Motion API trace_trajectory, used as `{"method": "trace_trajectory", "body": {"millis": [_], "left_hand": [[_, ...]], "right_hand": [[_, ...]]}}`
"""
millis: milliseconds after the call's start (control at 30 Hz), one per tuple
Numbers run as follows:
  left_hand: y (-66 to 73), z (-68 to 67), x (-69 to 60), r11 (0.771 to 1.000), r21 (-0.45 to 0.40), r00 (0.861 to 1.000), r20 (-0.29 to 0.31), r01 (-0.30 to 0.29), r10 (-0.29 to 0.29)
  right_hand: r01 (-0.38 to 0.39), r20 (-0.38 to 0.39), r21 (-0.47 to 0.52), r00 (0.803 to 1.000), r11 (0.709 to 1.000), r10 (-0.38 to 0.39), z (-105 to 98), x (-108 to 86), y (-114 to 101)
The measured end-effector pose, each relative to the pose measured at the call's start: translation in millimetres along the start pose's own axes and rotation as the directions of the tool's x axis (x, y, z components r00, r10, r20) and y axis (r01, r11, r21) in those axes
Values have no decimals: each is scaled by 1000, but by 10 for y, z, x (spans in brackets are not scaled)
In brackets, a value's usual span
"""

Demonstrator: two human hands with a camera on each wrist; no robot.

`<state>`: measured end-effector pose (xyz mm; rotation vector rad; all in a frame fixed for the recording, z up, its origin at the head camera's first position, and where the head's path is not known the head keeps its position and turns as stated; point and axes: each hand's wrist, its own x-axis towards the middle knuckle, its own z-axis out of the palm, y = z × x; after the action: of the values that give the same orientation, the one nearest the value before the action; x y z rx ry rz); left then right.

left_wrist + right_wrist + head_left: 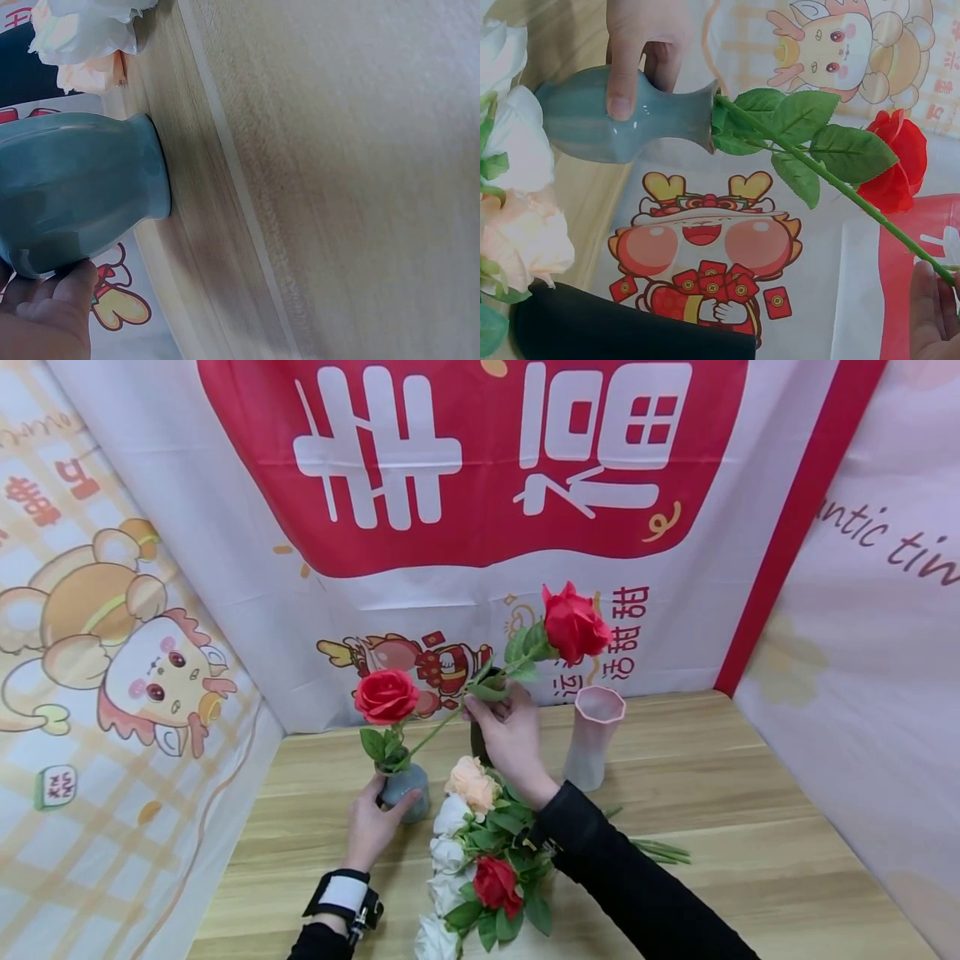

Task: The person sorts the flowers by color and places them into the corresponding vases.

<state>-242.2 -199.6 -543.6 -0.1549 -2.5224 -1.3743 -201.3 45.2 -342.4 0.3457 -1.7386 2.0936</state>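
My left hand (372,827) grips a small blue-grey vase (408,793) by its body; the vase stands upright on the table. A red rose (386,697) with green leaves rises from its mouth. With thumb and fingers, my right hand (513,735) pinches the stem of a second red rose (574,625), whose bloom leans up to the right. In the right wrist view this green stem (832,178) slants from the vase's rim to my right fingers. Its lower end is at the mouth; how deep it sits is hidden.
Behind my right hand stands a dark vase (478,745); a pink-and-white vase (592,743) is to its right. A bunch of white roses (447,856), a peach rose (472,785) and a red rose (497,885) lies between my arms. Printed cloth hangs around the table.
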Motion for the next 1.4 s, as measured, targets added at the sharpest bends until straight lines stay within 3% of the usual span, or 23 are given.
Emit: {"method": "trace_trajectory", "body": {"millis": [300, 533, 733, 900, 1033, 1200, 1300, 1400], "left_hand": [[-10, 7, -3, 1000, -5, 1000, -12, -11, 11], [6, -14, 16, 1000, 31, 1000, -21, -4, 4], [25, 5, 25, 999, 21, 999, -13, -37, 37], [-1, 25, 8, 999, 2, 999, -23, -46, 46], [-29, 18, 2, 998, 8, 997, -37, -63, 63], [-13, 15, 9, 996, -8, 995, -59, -84, 83], [4, 27, 7, 996, -25, 995, -59, -82, 80], [13, 21, -2, 997, -33, 996, -60, -68, 66]], "right_hand": [[57, -3, -114, 998, 992, -57, 26, -20, 123], [124, 102, -164, 989, 979, -108, 102, 30, 528], [281, 249, -320, 946, 905, -206, 165, 60, 627], [354, 358, -359, 907, 864, -223, 231, 116, 688], [307, 373, -395, 915, 866, -154, 292, 121, 764], [128, 328, -431, 944, 893, 23, 358, 110, 848], [43, 317, -409, 944, 912, 97, 398, 119, 898], [-2, 323, -410, 935, 912, 147, 454, 138, 945]]}}
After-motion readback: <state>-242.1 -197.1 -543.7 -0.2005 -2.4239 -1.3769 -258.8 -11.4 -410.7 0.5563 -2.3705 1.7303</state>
